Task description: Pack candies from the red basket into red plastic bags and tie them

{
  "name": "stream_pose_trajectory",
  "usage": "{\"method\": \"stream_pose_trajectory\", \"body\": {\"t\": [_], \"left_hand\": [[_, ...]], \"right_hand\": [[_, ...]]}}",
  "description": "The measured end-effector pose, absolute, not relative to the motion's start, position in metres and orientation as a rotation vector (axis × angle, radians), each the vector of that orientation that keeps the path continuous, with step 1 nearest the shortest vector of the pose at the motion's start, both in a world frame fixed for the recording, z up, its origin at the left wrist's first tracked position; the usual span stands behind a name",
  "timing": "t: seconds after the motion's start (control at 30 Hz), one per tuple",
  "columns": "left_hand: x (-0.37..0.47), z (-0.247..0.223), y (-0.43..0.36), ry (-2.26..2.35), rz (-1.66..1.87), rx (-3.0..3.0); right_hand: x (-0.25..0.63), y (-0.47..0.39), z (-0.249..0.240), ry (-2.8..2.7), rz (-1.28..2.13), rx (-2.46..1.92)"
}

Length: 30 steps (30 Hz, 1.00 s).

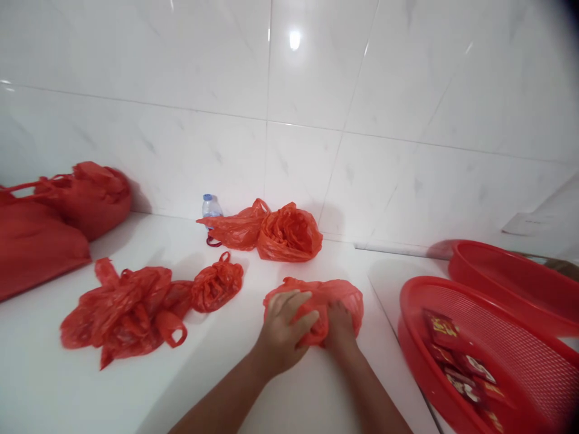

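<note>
A thin red plastic bag (355,295) lies on the white table in front of me, its mouth spread apart. My left hand (284,328) grips the bag's left side, fingers curled over the crumpled film. My right hand (340,325) reaches into the bag's right part; its fingertips are blurred and partly covered by film, so I cannot tell whether they hold anything. Left of my hands lie a small bunched red bag (217,284) and a larger heap of crumpled red bags (131,307).
A red mesh basket (420,286) with several small snack packets (461,367) stands at the right; another red basket (479,256) is behind it. Along the tiled wall are a rolled-open red bag (289,235) and a water bottle (211,206). Full-looking red bags (40,232) stand far left.
</note>
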<state>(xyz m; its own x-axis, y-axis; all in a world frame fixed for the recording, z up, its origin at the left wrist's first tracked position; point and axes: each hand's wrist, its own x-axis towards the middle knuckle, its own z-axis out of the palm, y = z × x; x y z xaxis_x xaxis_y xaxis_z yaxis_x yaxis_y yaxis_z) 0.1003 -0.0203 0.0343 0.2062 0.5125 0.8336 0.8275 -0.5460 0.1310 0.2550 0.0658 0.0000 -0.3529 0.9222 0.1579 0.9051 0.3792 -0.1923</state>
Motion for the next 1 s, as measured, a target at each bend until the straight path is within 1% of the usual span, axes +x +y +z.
{"method": "stream_pose_trajectory", "body": {"t": [0.07, 0.13, 0.2, 0.27, 0.37, 0.47, 0.53, 0.6, 0.7, 0.8, 0.9, 1.0], "left_hand": [[0.098, 0.028, -0.013, -1.552, -1.104, -2.259], [0.088, 0.02, -0.003, -1.928, -0.972, -2.216], [0.073, 0.013, 0.005, -2.24, -0.905, -2.138], [0.06, 0.01, 0.006, -2.413, -0.885, -2.159], [0.046, 0.017, -0.006, -2.406, -0.938, -2.358], [0.034, 0.033, -0.029, -2.214, -1.087, -2.473], [0.022, 0.042, -0.043, -2.06, -1.183, -2.403], [0.005, 0.047, -0.052, -1.987, -1.251, -2.238], [-0.027, 0.052, -0.052, -2.092, -1.31, -1.912], [-0.055, 0.056, -0.041, -2.293, -1.257, -1.683], [-0.067, 0.056, -0.031, -2.411, -1.179, -1.59], [-0.067, 0.049, -0.03, -2.471, -1.097, -1.595]], "right_hand": [[0.258, 0.066, -0.001, -2.431, 0.08, -1.593], [0.261, 0.066, -0.003, -2.455, 0.102, -1.588], [0.263, 0.067, -0.004, -2.473, 0.2, -1.587], [0.264, 0.068, -0.006, -2.458, 0.282, -1.563], [0.265, 0.068, -0.006, -2.35, 0.265, -1.447], [0.264, 0.065, -0.001, -2.192, 0.183, -1.309], [0.262, 0.059, 0.005, -2.084, 0.115, -1.261], [0.255, 0.054, 0.011, -2.024, 0.145, -1.264], [0.236, 0.052, 0.018, -2.097, 0.438, -1.272], [0.208, 0.064, 0.021, -2.229, 0.656, -1.227], [0.188, 0.079, 0.027, -2.253, 0.641, -1.192], [0.185, 0.08, 0.036, -2.158, 0.496, -1.092]]}}
